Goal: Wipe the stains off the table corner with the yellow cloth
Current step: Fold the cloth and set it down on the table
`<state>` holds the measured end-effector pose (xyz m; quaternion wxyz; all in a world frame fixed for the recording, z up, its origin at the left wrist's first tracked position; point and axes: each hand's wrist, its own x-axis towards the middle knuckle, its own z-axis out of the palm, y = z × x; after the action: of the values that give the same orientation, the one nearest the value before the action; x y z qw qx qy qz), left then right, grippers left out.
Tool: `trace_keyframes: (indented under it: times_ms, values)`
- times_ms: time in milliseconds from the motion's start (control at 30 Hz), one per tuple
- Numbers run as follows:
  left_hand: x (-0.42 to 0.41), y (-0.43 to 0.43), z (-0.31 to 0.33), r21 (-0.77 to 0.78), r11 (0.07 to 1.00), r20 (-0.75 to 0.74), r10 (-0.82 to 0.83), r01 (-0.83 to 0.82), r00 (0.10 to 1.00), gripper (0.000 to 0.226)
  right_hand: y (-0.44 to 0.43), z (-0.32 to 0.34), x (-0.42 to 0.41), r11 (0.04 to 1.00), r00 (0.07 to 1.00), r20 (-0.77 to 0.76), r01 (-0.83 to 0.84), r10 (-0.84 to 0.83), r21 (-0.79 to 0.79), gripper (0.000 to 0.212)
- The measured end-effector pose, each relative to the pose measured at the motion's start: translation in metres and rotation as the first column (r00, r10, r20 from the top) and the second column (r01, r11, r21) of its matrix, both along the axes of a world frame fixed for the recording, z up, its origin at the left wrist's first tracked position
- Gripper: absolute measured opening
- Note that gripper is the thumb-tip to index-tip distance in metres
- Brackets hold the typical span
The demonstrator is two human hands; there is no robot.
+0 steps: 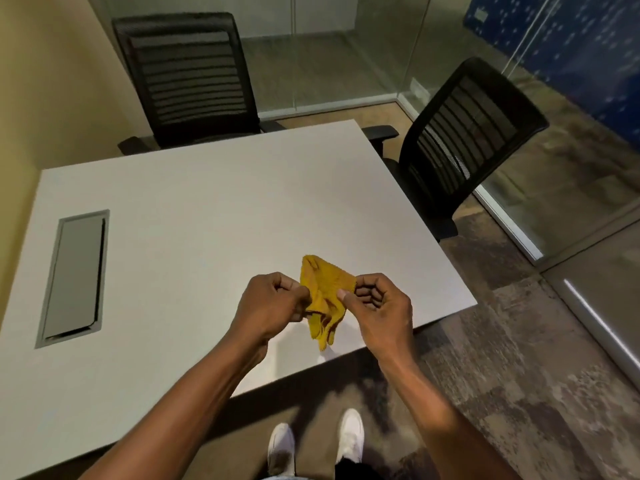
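The wiping looks not yet begun: the cloth (325, 299) hangs bunched above the table (207, 202), near its front right corner, not touching the top. The left hand (273, 301) and right hand (375, 303) each pinch an upper edge. Its long axis runs roughly vertical, loose end pointing down. No stains are discernible.

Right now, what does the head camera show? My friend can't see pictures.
Two hands, the left hand and the right hand, hold a crumpled yellow cloth above the near corner of a white table. Two black chairs stand at the far sides, and white shoes show on the carpet below.
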<state>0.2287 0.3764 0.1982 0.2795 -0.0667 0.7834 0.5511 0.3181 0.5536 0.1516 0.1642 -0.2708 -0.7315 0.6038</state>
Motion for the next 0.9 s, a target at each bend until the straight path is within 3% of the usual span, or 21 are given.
trace_keyframes:
  times_ms: [67, 200, 433, 667, 733, 833, 900]
  values:
    - [0.0, 0.001, 0.005, -0.087, 0.996, -0.086, 0.011, -0.018, 0.996, 0.003, 0.014, 0.004, -0.007, 0.999, 1.0, -0.008, -0.025, 0.026, 0.026, 0.026]
    - [-0.002, 0.008, 0.009, -0.205, 0.97, -0.215, 0.082, -0.127, 0.973, 0.018, 0.052, 0.011, -0.021, 0.987, 0.995, 0.021, -0.098, 0.096, 0.128, 0.018]
    - [-0.01, 0.023, 0.01, -0.191, 0.94, -0.227, 0.236, -0.281, 0.945, 0.012, 0.105, 0.013, -0.052, 0.956, 0.989, 0.041, -0.15, 0.145, 0.253, 0.011]
    - [-0.009, 0.022, -0.001, -0.353, 0.889, -0.343, 0.168, -0.293, 0.924, 0.015, 0.109, 0.016, -0.075, 0.934, 0.969, 0.053, -0.247, 0.241, 0.259, 0.008]
    - [-0.004, 0.021, -0.003, -0.271, 0.891, -0.279, 0.29, -0.365, 0.915, 0.015, 0.098, 0.015, -0.07, 0.936, 0.976, 0.024, -0.216, 0.218, 0.277, 0.009]
    - [0.004, 0.022, -0.002, -0.043, 0.866, 0.041, 0.5, -0.499, 0.865, 0.025, 0.076, 0.01, -0.061, 0.944, 0.988, 0.041, -0.155, 0.15, 0.293, 0.011]
    - [0.009, 0.019, -0.004, 0.002, 0.846, 0.18, 0.524, -0.533, 0.832, 0.026, 0.064, 0.008, -0.062, 0.958, 0.986, 0.097, -0.154, 0.134, 0.243, 0.013]
